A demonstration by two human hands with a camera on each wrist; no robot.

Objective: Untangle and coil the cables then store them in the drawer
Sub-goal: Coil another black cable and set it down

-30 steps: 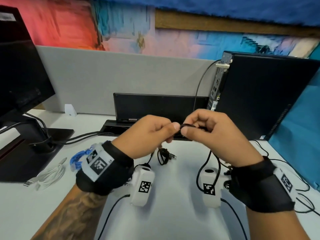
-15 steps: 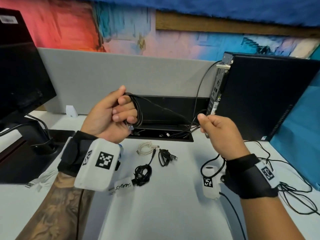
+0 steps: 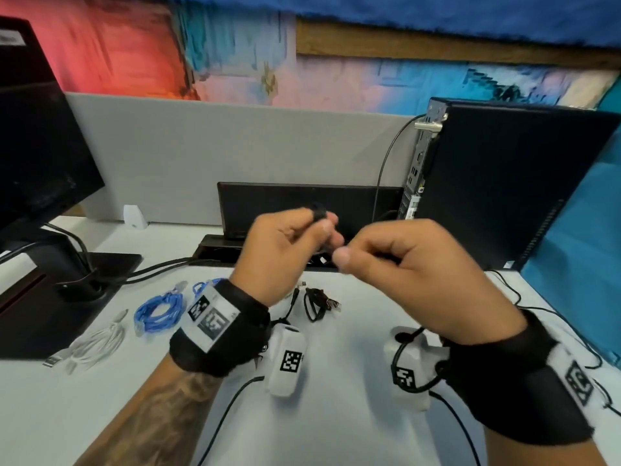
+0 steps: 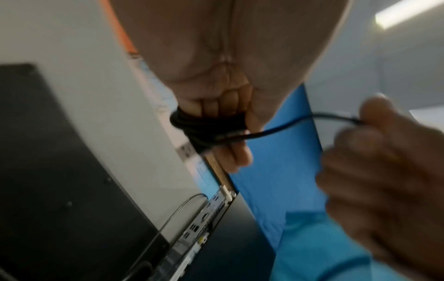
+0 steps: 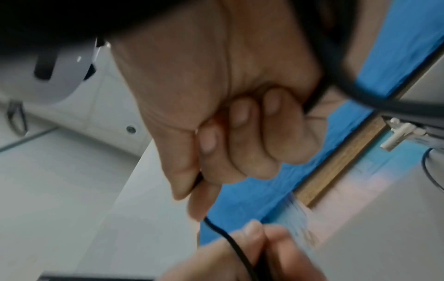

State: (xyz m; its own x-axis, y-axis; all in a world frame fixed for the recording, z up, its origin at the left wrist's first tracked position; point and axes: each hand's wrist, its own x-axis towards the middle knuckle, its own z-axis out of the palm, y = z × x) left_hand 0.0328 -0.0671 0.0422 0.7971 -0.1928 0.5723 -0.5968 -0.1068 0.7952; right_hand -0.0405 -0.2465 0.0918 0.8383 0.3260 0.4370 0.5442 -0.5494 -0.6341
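Note:
Above the middle of the white desk, my left hand grips a thin black cable wound in loops round its curled fingers. The left wrist view shows the black coil on those fingers, with a free strand running right to the other hand. My right hand sits close beside the left and pinches that strand between thumb and forefinger. In the right wrist view the cable strand leaves the pinching fingers. No drawer is in view.
A blue cable bundle, a white cable and a small black cable lie on the desk. A monitor stand is at the left, a black computer tower at the right, and an open cable tray behind. Loose black wires trail at the right.
Half a second ago my hands were apart, the left raised with the loops, the right pulling the strand taut. Now both have come together at the centre.

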